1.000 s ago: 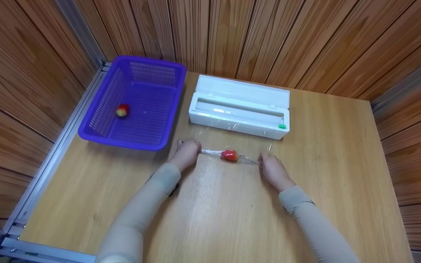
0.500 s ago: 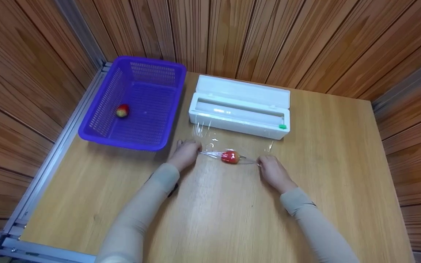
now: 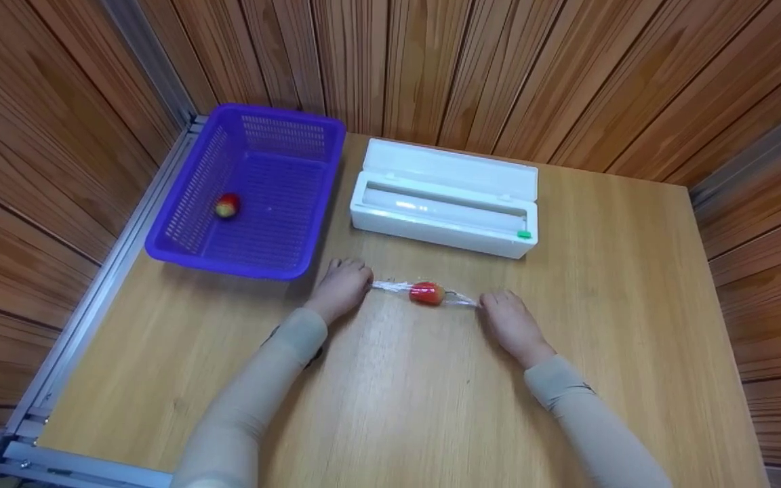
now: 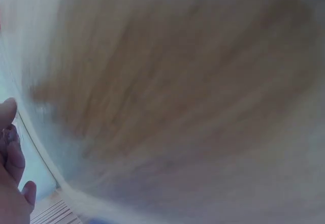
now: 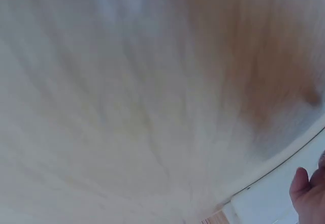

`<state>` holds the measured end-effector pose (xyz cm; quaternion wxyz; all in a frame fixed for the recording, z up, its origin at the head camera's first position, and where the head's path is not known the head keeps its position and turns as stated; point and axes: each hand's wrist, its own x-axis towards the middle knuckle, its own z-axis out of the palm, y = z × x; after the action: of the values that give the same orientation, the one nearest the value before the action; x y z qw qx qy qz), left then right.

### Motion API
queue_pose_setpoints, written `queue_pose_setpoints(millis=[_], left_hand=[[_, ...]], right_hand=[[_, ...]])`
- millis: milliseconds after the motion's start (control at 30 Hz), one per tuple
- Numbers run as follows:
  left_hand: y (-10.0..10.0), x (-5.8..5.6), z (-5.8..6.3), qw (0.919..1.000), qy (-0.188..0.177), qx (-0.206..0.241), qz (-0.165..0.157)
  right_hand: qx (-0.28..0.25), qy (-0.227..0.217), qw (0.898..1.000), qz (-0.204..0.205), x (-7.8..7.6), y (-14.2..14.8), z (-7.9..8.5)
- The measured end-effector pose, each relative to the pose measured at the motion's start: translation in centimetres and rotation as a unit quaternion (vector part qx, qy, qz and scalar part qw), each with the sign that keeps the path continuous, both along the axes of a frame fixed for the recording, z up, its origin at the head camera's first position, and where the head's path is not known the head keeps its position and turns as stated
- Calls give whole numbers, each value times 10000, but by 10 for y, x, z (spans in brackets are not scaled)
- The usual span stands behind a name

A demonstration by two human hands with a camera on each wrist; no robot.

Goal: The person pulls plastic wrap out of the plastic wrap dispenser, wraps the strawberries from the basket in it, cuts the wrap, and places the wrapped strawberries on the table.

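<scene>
Most likely a lab setup: wood-grain panels (image 3: 417, 68) rise behind and on both sides of the table (image 3: 417, 420), a metal frame (image 3: 104, 285) lining its left edge.

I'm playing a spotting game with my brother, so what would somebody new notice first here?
Probably the big purple basket at the back left of the table, with a small red-and-yellow fruit inside. Next, near the middle, the shiny red fruit in clear wrap, whose bunched ends the left grip and right grip pinch. Behind it sits an open white box holding a roll.
</scene>
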<state>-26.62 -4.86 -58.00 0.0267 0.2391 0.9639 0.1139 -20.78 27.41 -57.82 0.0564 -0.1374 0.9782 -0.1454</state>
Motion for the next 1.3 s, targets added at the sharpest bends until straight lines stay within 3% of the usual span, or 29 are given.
queue_pose_setpoints(millis=[167, 267, 567, 700, 933, 1200, 1300], left_hand=[[3, -1, 0, 9995, 215, -218, 50], [6, -3, 1, 9989, 184, -409, 116], [17, -10, -1, 9959, -421, -653, 462], [20, -10, -1, 9951, -322, -774, 526], [20, -14, 1, 9959, -279, -519, 680], [24, -9, 3, 9943, 476, -841, 445], [33, -2, 9, 9942, 590, -904, -17]], right_hand=[[143, 856, 9962, 119, 0, -2, 1], [47, 1041, 9946, 26, -3, -5, 2], [-1, 143, 9986, -502, -18, -12, 2], [68, 199, 9986, -485, -21, -12, -1], [383, 462, 9973, -426, -20, -13, -5], [647, 576, 9962, -71, -15, -18, -2], [640, 644, 9958, -111, -14, -18, -1]])
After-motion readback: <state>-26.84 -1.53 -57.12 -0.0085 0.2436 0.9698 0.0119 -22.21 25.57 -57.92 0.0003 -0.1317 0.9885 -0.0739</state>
